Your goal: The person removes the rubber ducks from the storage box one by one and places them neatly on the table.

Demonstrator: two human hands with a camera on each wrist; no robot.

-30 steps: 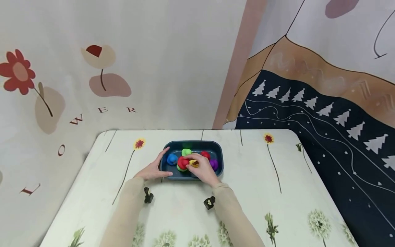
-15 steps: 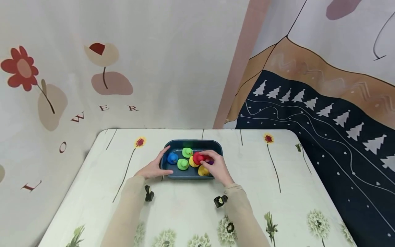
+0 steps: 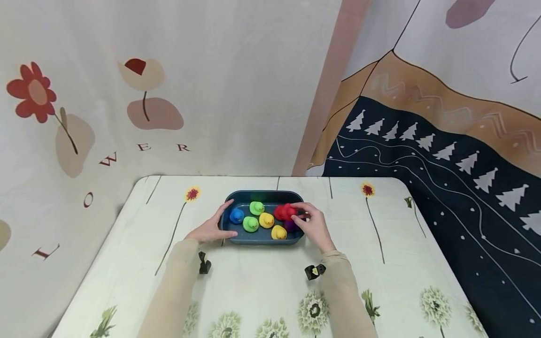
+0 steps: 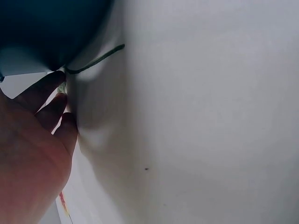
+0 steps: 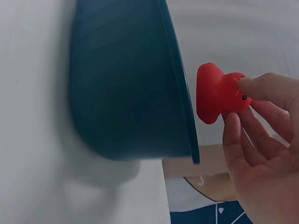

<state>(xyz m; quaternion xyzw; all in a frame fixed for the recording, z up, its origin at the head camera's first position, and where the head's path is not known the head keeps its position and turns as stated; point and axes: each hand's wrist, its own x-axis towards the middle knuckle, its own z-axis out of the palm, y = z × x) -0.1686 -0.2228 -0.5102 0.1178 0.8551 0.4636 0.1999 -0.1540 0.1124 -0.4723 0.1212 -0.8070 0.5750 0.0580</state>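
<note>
Left hand [image 3: 211,228] spread against the tray [image 3: 247,240] — right hand [image 3: 314,226] pinches a red duck [image 5: 214,95] above it.

At the upper left I see a red flower [image 3: 37,92] printed on the pale wall [image 3: 245,84]; at the right, whitish fir trees [image 3: 446,151] line a dark-blue panel [image 3: 448,202]. Along the bottom, green blooms [image 3: 313,310] dot my white tabletop [image 3: 262,279].
</note>
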